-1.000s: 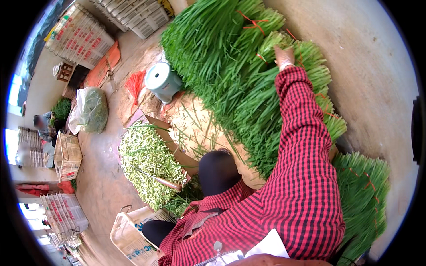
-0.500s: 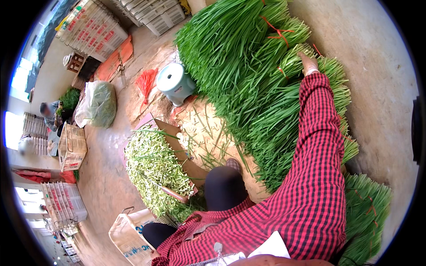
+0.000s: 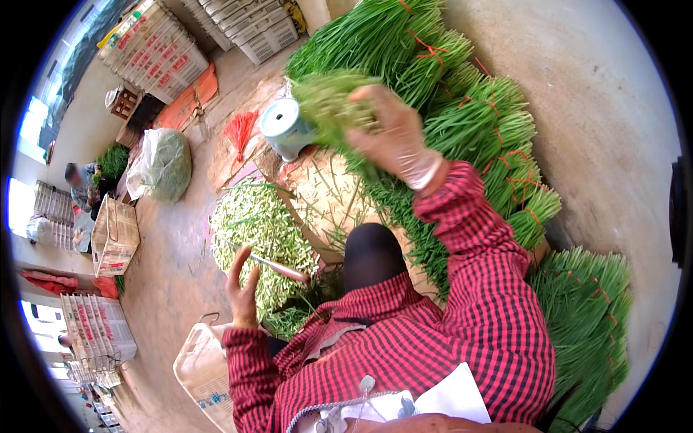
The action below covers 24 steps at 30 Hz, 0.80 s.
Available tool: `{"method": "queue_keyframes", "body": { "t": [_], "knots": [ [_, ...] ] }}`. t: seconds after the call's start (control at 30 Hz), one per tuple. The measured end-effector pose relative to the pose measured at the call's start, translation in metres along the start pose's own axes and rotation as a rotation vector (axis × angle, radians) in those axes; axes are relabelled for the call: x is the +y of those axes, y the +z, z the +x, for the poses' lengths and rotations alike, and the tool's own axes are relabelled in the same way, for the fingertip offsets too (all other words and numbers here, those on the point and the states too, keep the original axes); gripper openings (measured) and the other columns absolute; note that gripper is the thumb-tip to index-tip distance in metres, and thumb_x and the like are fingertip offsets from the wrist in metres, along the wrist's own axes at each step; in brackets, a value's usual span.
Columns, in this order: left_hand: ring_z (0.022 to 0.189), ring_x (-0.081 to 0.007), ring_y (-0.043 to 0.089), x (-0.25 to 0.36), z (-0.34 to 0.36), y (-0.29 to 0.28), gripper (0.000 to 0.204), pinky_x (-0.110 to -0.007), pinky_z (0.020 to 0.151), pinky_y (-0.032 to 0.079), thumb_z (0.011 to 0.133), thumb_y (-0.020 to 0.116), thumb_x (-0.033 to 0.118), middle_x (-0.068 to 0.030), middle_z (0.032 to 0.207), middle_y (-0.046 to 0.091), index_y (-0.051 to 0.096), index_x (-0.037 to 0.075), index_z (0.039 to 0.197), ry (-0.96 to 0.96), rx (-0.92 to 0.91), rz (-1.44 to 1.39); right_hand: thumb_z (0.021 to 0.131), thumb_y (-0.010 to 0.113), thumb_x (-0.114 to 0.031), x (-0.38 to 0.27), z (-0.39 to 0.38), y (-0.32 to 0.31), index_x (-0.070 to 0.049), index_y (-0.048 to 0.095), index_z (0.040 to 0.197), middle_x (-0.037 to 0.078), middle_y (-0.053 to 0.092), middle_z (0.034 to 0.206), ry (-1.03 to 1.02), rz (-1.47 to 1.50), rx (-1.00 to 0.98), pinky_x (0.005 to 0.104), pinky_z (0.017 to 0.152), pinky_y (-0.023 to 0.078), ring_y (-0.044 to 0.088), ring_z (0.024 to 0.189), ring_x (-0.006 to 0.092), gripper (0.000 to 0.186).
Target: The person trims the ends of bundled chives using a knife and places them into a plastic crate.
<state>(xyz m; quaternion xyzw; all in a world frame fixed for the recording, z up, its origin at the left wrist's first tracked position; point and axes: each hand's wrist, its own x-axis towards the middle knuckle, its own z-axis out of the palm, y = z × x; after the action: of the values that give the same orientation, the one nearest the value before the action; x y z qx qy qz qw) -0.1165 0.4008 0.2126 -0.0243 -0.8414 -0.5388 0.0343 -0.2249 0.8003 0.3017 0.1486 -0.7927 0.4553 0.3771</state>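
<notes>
My gloved right hand (image 3: 386,130) grips a motion-blurred bunch of green leafy stalks (image 3: 321,97), raised beside the heap of tied green bundles (image 3: 462,123). My left hand (image 3: 243,285) is open, thumb and finger apart, just left of a knife with a reddish-brown handle (image 3: 294,274). The knife lies over a pile of pale cut stem pieces (image 3: 242,213) in front of me, near my dark-clad knee (image 3: 372,252).
A pale blue stool (image 3: 281,123), red ties (image 3: 238,130), a plastic sack of greens (image 3: 162,166) and baskets (image 3: 112,238) stand around. Stacked crates (image 3: 159,58) line the wall. Another person (image 3: 83,184) sits at left. More bundles (image 3: 577,332) lie at lower right.
My right hand has come from the top of the heap leftward toward the stool, carrying a bunch. My left hand has risen into view beside the knife.
</notes>
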Motion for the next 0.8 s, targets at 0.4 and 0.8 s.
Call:
{"method": "queue_keyframes", "body": {
  "t": [0.4,0.8],
  "knots": [
    [0.125,-0.0265,0.051,0.146,-0.082,-0.147,0.077,-0.042,0.108,0.039,0.082,0.076,0.027,-0.0112,0.138,0.051,0.038,0.003,0.144,0.422,0.419,-0.329,0.086,0.073,-0.023,-0.202,0.006,0.102,-0.004,0.062,0.114,0.009,0.067,0.099,-0.16,0.772,-0.421,0.0274,0.068,0.055,0.067,0.081,0.0155,0.036],
    [0.109,-0.0299,0.061,0.026,-0.067,-0.126,0.108,-0.035,0.098,0.047,0.063,0.089,0.024,-0.0199,0.12,0.06,0.027,-0.001,0.148,0.203,0.195,0.638,0.081,0.064,-0.039,-0.06,-0.208,0.256,-0.007,0.058,0.118,0.019,0.068,0.107,0.446,-0.227,-1.185,0.0434,0.09,0.049,0.064,0.102,0.0361,0.049]
  ]
}}
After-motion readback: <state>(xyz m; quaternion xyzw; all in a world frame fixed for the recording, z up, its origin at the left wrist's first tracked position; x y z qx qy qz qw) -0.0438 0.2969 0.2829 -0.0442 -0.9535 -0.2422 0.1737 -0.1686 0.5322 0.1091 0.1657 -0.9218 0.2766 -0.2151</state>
